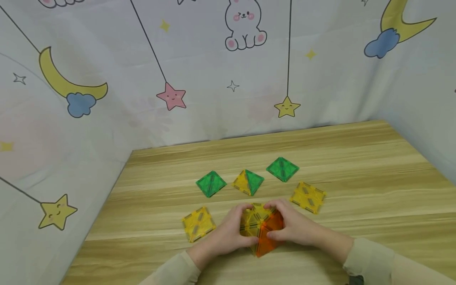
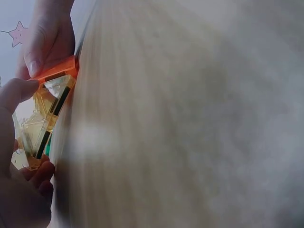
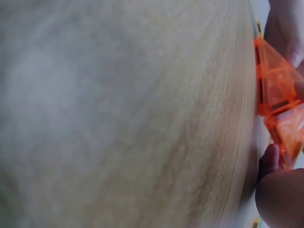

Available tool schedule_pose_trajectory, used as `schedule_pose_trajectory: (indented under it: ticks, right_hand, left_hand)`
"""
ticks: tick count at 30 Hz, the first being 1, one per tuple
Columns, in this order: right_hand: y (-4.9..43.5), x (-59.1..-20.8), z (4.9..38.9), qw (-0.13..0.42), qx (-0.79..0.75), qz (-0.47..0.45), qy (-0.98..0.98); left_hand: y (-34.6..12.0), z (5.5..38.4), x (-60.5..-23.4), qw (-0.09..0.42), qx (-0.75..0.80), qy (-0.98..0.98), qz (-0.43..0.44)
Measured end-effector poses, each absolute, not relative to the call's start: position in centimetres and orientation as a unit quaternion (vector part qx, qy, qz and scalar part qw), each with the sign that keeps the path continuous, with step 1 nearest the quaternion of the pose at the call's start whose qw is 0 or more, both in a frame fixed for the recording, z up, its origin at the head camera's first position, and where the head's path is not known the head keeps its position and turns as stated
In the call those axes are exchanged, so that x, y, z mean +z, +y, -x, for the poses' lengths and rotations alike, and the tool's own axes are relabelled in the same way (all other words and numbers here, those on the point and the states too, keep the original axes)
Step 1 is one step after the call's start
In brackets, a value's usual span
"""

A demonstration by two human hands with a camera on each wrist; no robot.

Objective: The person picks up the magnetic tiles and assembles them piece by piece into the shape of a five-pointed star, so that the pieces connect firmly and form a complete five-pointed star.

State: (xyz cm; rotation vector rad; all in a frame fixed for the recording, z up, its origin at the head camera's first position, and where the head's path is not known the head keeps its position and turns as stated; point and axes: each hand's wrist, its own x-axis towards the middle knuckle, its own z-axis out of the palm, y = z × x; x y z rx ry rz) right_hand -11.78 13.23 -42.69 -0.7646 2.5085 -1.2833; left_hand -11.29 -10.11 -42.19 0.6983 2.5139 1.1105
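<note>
Both hands grip a many-sided shape of translucent magnetic tiles low over the wooden table. Its yellow tiles (image 1: 253, 217) face left and upward, while orange tiles (image 1: 266, 240) form the right and front. My left hand (image 1: 229, 233) holds the yellow side, thumb at the front and fingers behind. On the orange side my right hand (image 1: 297, 227) has its thumb in front and its fingertips at the back. The left wrist view shows yellow triangular tiles (image 2: 47, 107) between thumb and fingers. Orange triangular tiles (image 3: 275, 83) appear at the right wrist view's edge.
Beyond the hands lie a green tile pair (image 1: 204, 185), a yellow-and-green pair (image 1: 255, 182) and another green pair (image 1: 277, 168). Yellow tiles lie flat at left (image 1: 193, 227) and right (image 1: 301, 194). A printed cloth (image 1: 213, 118) borders the table (image 1: 356, 170).
</note>
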Motion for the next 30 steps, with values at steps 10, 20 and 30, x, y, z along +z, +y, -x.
schedule_pose_trajectory:
  ticks: [10,20,30]
  right_hand:
    - [13.26,-42.9,11.93,0.106,-0.411,0.277,0.862]
    - [13.2,-42.76,11.8,0.093,-0.392,0.283,0.871]
    - [13.23,-42.73,11.63,0.082,-0.357,0.289,0.884]
  left_hand:
    - [-10.33,11.21,-41.97,0.129,0.33,0.896,-0.267]
    - [-10.45,11.32,-42.23,0.14,0.317,0.897,-0.273]
    - [-10.62,11.57,-42.4,0.152,0.28,0.902,-0.291]
